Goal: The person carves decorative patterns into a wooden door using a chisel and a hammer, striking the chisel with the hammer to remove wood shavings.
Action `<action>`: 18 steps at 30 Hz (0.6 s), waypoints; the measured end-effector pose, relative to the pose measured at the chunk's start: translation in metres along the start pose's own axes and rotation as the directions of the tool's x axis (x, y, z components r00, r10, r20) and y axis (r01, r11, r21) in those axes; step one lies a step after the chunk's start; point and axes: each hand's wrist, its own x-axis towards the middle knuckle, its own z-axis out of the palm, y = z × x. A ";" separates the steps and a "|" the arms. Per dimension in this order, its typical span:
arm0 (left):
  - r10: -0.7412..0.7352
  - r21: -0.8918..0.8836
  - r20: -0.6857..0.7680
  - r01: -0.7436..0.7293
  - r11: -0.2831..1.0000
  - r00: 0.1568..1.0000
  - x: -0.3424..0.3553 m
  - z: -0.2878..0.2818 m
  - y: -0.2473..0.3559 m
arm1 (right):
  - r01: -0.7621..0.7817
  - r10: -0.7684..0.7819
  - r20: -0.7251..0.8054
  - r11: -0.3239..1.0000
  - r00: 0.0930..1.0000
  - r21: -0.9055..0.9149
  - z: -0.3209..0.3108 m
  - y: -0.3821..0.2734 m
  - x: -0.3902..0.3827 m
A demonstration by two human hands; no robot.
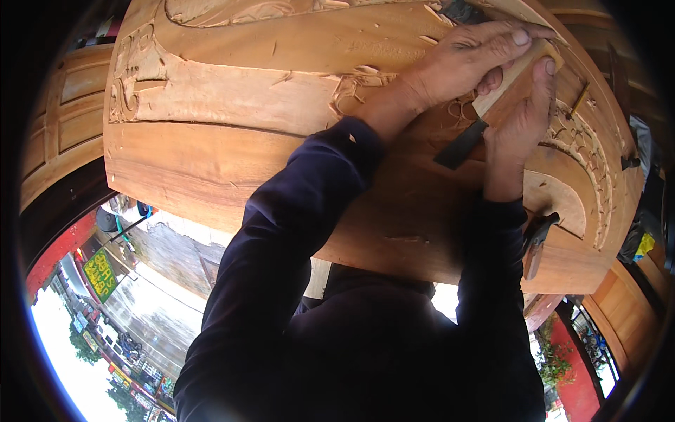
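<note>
Wooden block [515, 90] with dark flat piece [460, 145] jutting from its near-left end: located over the far right of the carved panel [204, 165]. Right hand [524, 123] closed along the block's right side, thumb extended toward its far end; remaining fingers hidden. Left hand [467, 60] at the block's far-left side, fingers partly curled; contact pressure cannot be told. Two-sided hold presumably for steadiness. Second tool [536, 246] lies near right on panel, perhaps for easy reach. Shavings [281, 77] scattered farther left.

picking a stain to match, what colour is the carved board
Warm orange-brown, the carved board paler tan in places; the head view shows it.
</note>
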 end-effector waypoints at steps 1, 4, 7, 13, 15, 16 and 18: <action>0.030 0.103 -0.036 -0.026 0.994 0.999 0.001 0.001 -0.005 | -0.021 0.020 -0.042 1.000 0.999 -0.024 0.002 0.001 -0.001; 0.120 0.327 -0.111 -0.078 0.942 0.987 0.008 0.002 -0.017 | -0.063 0.043 -0.189 0.993 0.981 -0.098 0.010 0.000 -0.001; 0.087 0.365 -0.145 -0.028 0.930 0.986 0.008 0.002 -0.022 | -0.068 0.038 -0.318 0.994 0.947 -0.085 0.017 0.009 -0.001; -0.156 0.208 -0.132 0.182 0.961 0.979 0.003 -0.003 -0.002 | -0.152 0.162 -0.050 0.973 0.985 0.174 0.001 0.005 0.002; -0.240 -0.200 -0.090 0.218 0.955 0.967 0.002 0.004 -0.007 | -0.227 0.147 0.234 0.902 0.961 0.367 -0.033 -0.011 0.014; -0.113 -0.427 0.177 0.180 0.886 0.978 0.012 -0.012 -0.009 | -0.181 0.180 0.023 0.968 0.983 0.175 -0.023 -0.020 0.016; -0.175 -0.378 0.233 0.255 0.890 0.957 0.007 -0.008 -0.007 | -0.135 0.141 -0.063 0.986 0.988 0.097 -0.022 -0.009 0.012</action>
